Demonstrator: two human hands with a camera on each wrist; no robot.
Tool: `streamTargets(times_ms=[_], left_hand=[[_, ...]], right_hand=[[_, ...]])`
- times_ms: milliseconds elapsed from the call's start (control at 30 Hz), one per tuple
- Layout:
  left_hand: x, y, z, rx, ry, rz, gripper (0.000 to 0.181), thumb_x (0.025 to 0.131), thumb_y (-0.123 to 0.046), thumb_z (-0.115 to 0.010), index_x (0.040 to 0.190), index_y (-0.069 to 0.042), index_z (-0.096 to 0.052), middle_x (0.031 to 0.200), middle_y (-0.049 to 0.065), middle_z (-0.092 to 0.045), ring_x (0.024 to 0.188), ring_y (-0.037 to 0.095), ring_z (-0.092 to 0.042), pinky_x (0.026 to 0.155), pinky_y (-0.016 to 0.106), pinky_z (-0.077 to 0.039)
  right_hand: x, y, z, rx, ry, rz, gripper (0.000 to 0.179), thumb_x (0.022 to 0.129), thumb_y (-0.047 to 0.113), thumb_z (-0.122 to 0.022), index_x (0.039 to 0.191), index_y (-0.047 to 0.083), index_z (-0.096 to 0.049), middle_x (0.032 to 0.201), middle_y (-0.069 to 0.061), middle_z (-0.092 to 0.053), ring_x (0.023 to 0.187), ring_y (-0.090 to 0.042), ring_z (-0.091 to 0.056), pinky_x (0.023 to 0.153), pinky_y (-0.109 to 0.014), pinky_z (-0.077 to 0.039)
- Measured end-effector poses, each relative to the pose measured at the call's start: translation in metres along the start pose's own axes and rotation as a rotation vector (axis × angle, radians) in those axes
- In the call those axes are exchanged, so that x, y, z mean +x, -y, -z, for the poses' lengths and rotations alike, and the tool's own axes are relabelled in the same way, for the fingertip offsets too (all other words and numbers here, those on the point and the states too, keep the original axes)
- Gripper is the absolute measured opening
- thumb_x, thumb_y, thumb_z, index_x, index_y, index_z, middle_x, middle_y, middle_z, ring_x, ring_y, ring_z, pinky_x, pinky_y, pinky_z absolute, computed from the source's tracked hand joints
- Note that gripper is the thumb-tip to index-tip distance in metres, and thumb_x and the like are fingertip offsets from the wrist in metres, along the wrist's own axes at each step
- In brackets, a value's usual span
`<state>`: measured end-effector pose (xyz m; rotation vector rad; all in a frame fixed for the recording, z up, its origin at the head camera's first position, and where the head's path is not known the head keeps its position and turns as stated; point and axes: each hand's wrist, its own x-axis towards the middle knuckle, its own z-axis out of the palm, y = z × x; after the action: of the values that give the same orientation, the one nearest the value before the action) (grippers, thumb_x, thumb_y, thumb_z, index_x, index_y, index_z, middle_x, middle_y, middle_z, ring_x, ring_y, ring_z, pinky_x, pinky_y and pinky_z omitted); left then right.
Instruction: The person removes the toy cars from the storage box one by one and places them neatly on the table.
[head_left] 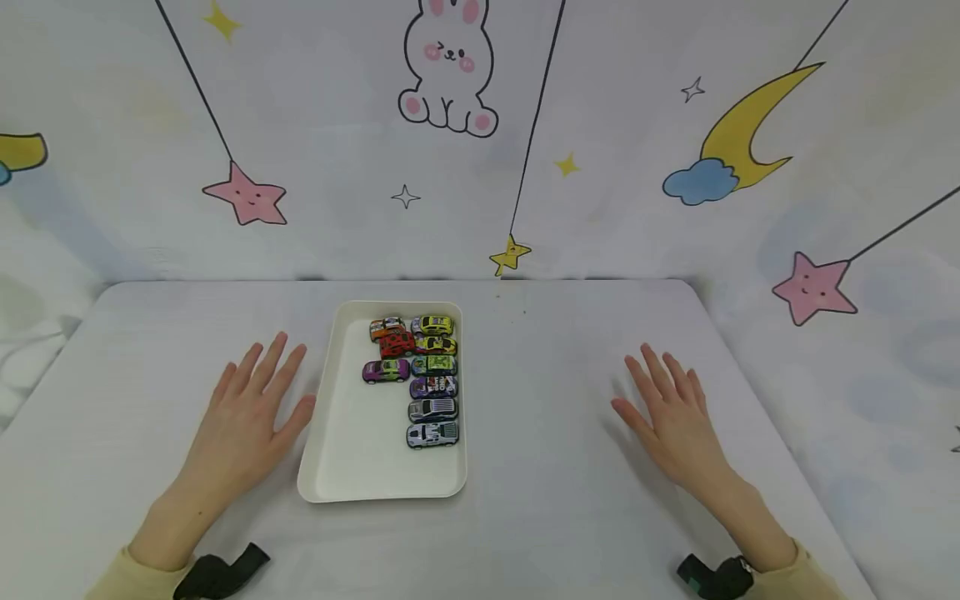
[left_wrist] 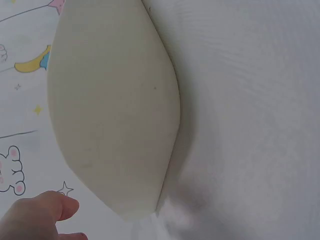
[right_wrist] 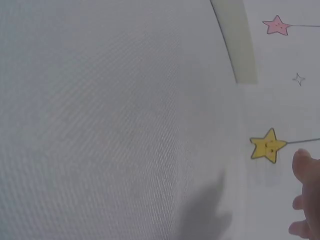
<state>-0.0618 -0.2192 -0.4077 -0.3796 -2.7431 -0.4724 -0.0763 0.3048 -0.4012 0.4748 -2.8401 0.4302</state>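
Observation:
Several small toy cars sit in a white rectangular tray, most lined along its right wall. A silver car and a pale grey car are nearest the front of that row. Left of the row are a purple car, a red black-spotted car and an orange car. My left hand lies beside the tray's left side, fingers spread, thumb close to the rim; whether it touches is unclear. Well right of the tray, my right hand has its fingers spread and holds nothing.
A white cloth covers the table. Behind it rises a white backdrop printed with a rabbit, stars and a moon. The tray's outer wall fills much of the left wrist view. Dark straps are on both wrists.

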Motion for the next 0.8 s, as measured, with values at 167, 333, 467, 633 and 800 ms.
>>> streamTargets(times_ms=[167, 333, 467, 633, 800], left_hand=[[0.0, -0.001, -0.003, -0.011, 0.011, 0.002, 0.062, 0.097, -0.033, -0.058, 0.152, -0.01, -0.041, 0.16, 0.018, -0.034, 0.143, 0.045, -0.031, 0.113, 0.068, -0.023], [0.002, -0.006, -0.008, -0.081, 0.037, 0.022, 0.063, 0.098, -0.034, -0.057, 0.153, -0.009, -0.04, 0.159, 0.019, -0.034, 0.143, 0.045, -0.032, 0.114, 0.065, -0.024], [0.004, -0.012, -0.013, -0.233, 0.107, 0.084, 0.065, 0.1, -0.035, -0.056, 0.156, -0.011, -0.034, 0.162, 0.016, -0.03, 0.144, 0.044, -0.031, 0.111, 0.065, -0.029], [0.006, -0.017, -0.021, -0.408, 0.189, 0.171, 0.069, 0.102, -0.037, -0.054, 0.16, -0.016, -0.023, 0.164, 0.013, -0.027, 0.144, 0.044, -0.034, 0.11, 0.065, -0.032], [0.004, -0.014, -0.036, -0.581, 0.144, 0.21, 0.073, 0.1, -0.022, -0.059, 0.161, -0.017, -0.02, 0.161, 0.017, -0.031, 0.14, 0.045, -0.04, 0.11, 0.049, -0.042]], right_hand=[[0.001, 0.002, -0.005, 0.002, 0.008, 0.004, 0.068, 0.097, 0.041, -0.06, 0.152, 0.005, -0.04, 0.161, -0.021, -0.03, 0.145, -0.049, -0.022, 0.116, -0.07, -0.01], [0.009, 0.013, -0.009, 0.001, 0.012, 0.026, 0.067, 0.098, 0.041, -0.06, 0.151, 0.004, -0.042, 0.16, -0.021, -0.031, 0.145, -0.048, -0.023, 0.116, -0.068, -0.013], [0.019, 0.029, -0.014, 0.009, 0.016, 0.064, 0.065, 0.096, 0.039, -0.062, 0.149, 0.004, -0.045, 0.159, -0.021, -0.034, 0.145, -0.047, -0.025, 0.114, -0.07, -0.017], [0.028, 0.05, -0.024, 0.034, 0.031, 0.111, 0.065, 0.094, 0.038, -0.065, 0.147, 0.005, -0.047, 0.158, -0.019, -0.036, 0.145, -0.045, -0.029, 0.114, -0.069, -0.019], [0.034, 0.068, -0.031, 0.067, 0.03, 0.154, 0.062, 0.095, 0.038, -0.064, 0.146, 0.005, -0.049, 0.157, -0.018, -0.039, 0.143, -0.043, -0.032, 0.115, -0.068, -0.02]])
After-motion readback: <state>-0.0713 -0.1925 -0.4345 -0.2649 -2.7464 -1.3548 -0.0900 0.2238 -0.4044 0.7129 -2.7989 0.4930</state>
